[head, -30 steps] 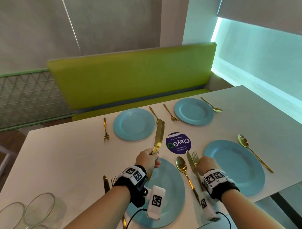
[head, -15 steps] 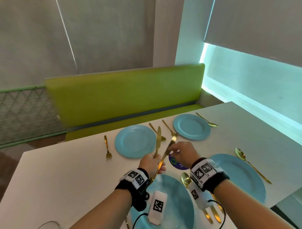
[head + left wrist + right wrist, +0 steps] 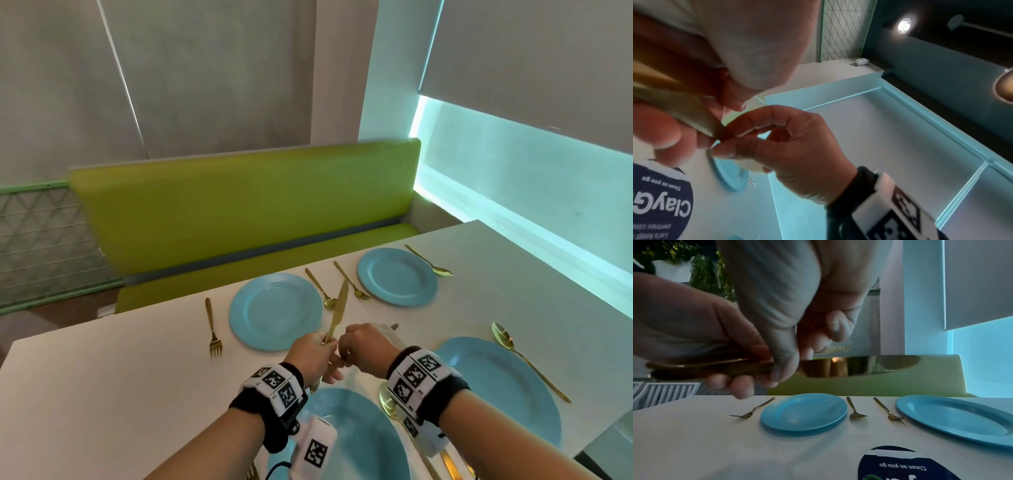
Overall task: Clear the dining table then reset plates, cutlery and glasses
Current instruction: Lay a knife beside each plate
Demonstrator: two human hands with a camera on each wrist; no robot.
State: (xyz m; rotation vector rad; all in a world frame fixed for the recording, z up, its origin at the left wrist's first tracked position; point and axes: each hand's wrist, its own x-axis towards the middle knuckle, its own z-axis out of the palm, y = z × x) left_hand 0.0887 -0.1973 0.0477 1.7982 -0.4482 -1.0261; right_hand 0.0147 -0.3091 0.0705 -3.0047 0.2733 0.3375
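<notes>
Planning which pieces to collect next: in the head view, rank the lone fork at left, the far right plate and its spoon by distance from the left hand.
From the left hand:
1. Lone fork, left.
2. Far right plate, beyond.
3. Its spoon, farthest right.

Round dark-blue sticker on the table reads "ClayG…" and "Clean as you go"

Gold knife; blue plates; green bench.
</notes>
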